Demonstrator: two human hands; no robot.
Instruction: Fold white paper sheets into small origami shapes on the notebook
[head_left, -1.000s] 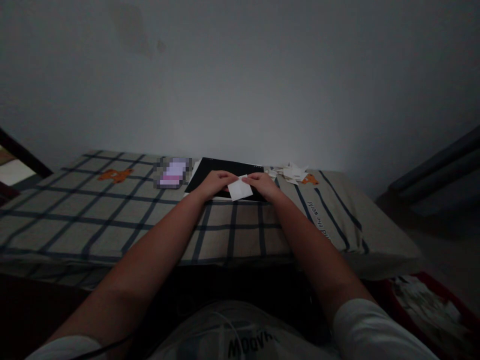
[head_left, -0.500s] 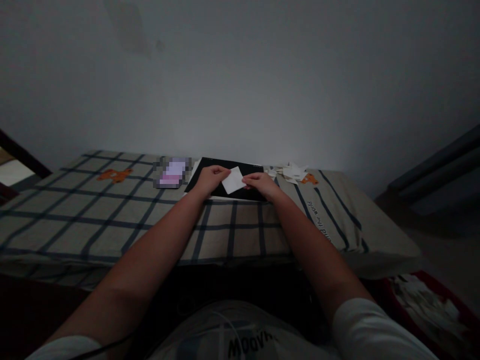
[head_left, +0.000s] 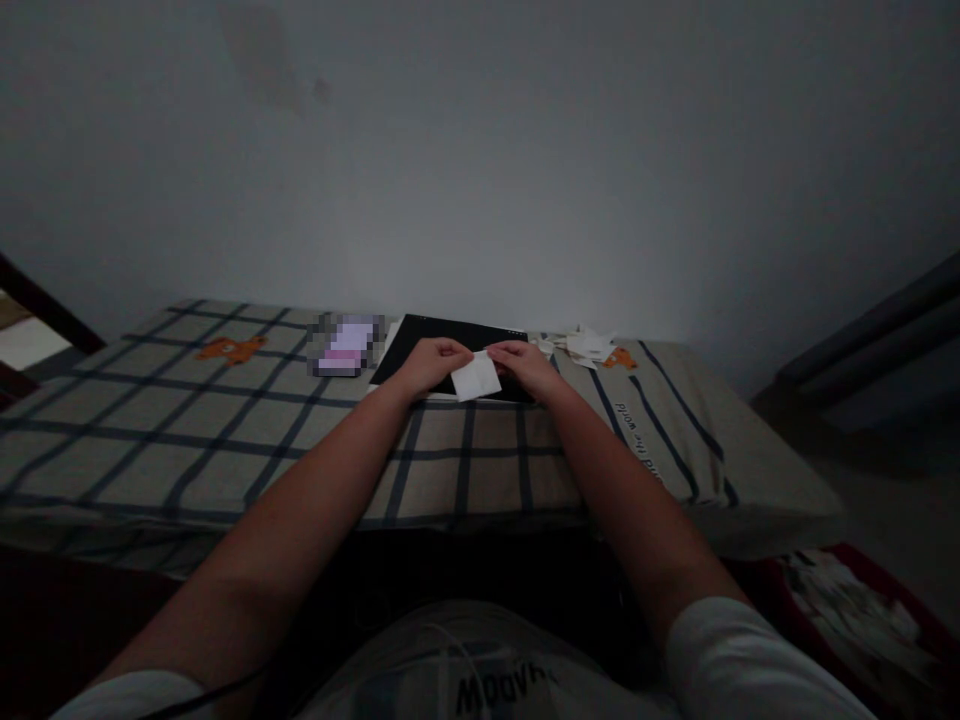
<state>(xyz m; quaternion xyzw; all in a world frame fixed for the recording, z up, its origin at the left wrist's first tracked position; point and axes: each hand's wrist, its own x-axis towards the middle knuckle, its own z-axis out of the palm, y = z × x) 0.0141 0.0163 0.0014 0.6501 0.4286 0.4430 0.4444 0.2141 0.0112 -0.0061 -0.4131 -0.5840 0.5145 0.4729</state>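
A small square of white paper (head_left: 476, 379) hangs between my two hands, its far edge pinched at the corners. My left hand (head_left: 435, 362) has its thumb and fingers closed on the left corner. On the right corner, my right hand (head_left: 527, 364) is closed in the same way, and the fingertips of both hands nearly meet. Beneath them lies a flat black notebook or board (head_left: 420, 335) with some white sheets showing at its left edge. The fingers partly hide the paper's upper edge.
A phone-like device with a blurred screen (head_left: 349, 346) lies left of the black board. Loose white paper pieces (head_left: 589, 346) are piled to its right. A checked cloth (head_left: 300, 440) covers the table against the wall. Lower right is a red container (head_left: 847, 556) with pale scraps.
The paper has turned from a diamond-like tilt to nearly square and sits a little lower. Both hands have come closer together, from its side corners to its far edge.
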